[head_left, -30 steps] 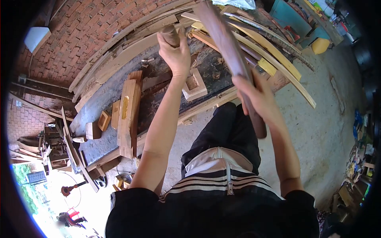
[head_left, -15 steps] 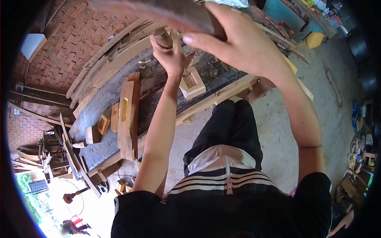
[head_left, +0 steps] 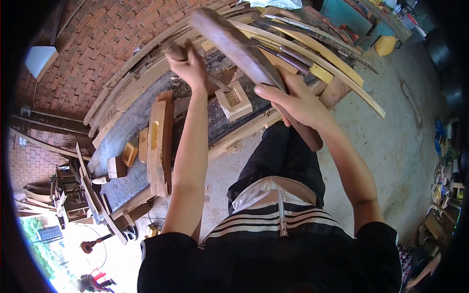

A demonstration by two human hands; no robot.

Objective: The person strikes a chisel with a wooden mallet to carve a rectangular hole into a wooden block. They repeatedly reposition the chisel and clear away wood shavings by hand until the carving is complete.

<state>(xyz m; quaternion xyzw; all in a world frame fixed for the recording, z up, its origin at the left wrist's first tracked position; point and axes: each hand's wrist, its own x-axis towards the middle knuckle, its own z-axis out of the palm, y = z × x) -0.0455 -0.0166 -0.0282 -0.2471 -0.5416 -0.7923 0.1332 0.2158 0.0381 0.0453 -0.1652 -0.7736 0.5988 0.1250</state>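
My left hand [head_left: 188,71] is closed round the thick wooden handle of a chisel [head_left: 219,84]. The chisel slants down to the right, and its blade end reaches the recess of a pale wooden block [head_left: 239,113] on the bench. Crumbs of wood lie inside that recess. In my right hand [head_left: 302,103] is a long dark wooden club [head_left: 239,51], gripped near its lower end. It slopes up to the left, its far end above and right of the chisel handle, apart from it.
A long timber with a cut slot [head_left: 159,146] lies across the dark bench [head_left: 112,190], beside small blocks and a small hollowed wooden piece [head_left: 129,154]. Several long strips and dark-handled tools [head_left: 295,61] lie along the far right. A brick wall [head_left: 112,39] stands behind.
The club has swung down and back toward my body with my right hand. My left hand has shifted left, tilting the chisel, and its blade now shows.
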